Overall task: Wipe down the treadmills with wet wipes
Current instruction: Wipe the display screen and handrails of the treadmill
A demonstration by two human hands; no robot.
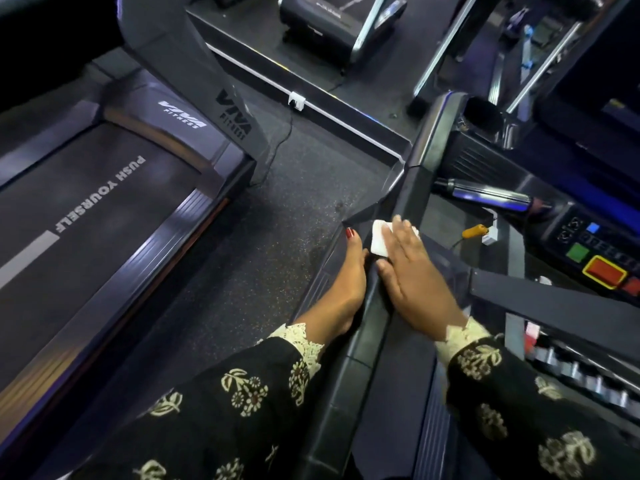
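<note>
My right hand (pixel 414 275) lies flat with straight fingers on a folded white wet wipe (pixel 381 239), pressing it onto the dark side rail (pixel 367 341) of the treadmill on the right. My left hand (pixel 346 285) rests along the outer edge of the same rail, fingers stretched forward, a red-painted nail at the tip. Part of the wipe is hidden under my right fingers. A second treadmill (pixel 104 216) with "PUSH YOURSELF" on its belt lies to the left.
Speckled rubber floor (pixel 277 216) runs between the two treadmills. The right treadmill's console (pixel 595 258) with red and green buttons sits to the right, an orange safety-key clip (pixel 472 232) near it. A grey upright (pixel 207 81) of the left treadmill rises behind; other gym machines stand beyond.
</note>
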